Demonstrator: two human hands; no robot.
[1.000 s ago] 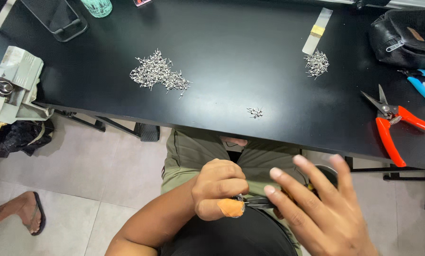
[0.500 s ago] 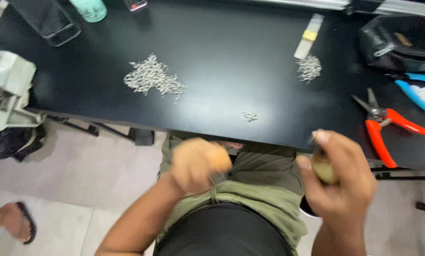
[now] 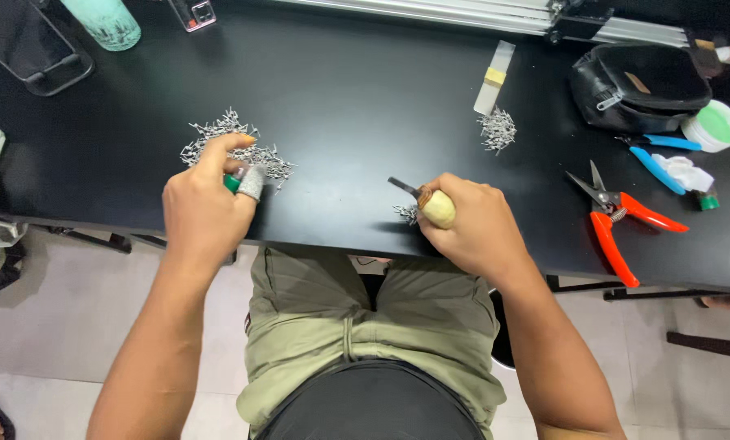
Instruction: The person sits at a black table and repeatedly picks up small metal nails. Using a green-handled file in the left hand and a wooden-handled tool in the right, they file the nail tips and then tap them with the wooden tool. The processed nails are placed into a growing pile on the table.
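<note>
Presently the right hand (image 3: pixel 471 228) is closed in a fist around a small tool with a pale rounded wooden handle (image 3: pixel 439 209), its dark metal tip pointing up-left above a tiny cluster of metal bits (image 3: pixel 406 214) at the near edge of the black table (image 3: pixel 357 98). The left hand (image 3: pixel 206 212), fingers curled, pinches a small green and grey object (image 3: pixel 245 182) at the edge of the large pile of silvery pieces (image 3: pixel 236 147). A smaller pile (image 3: pixel 497 129) by a pale strip (image 3: pixel 493 77), red-handled pliers (image 3: pixel 617 220) and a black pouch (image 3: pixel 637 85) lie well apart to the right.
</note>
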